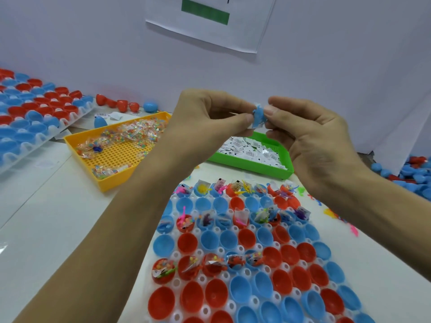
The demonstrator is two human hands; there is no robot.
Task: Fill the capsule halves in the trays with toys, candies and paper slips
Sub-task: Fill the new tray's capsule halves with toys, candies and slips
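Head view: our left hand (210,113) and right hand (310,134) each grip-pinch one small blue wrapped toy (258,116), raised above the capsule tray (177,255) on the bench (58,229).

White paper sheet (211,21) with a green bar (205,11) stuck up on the pale wall (93,43). Below, a white table (46,217).

head cam | looks fwd+down | close over tray (177,282) | single view
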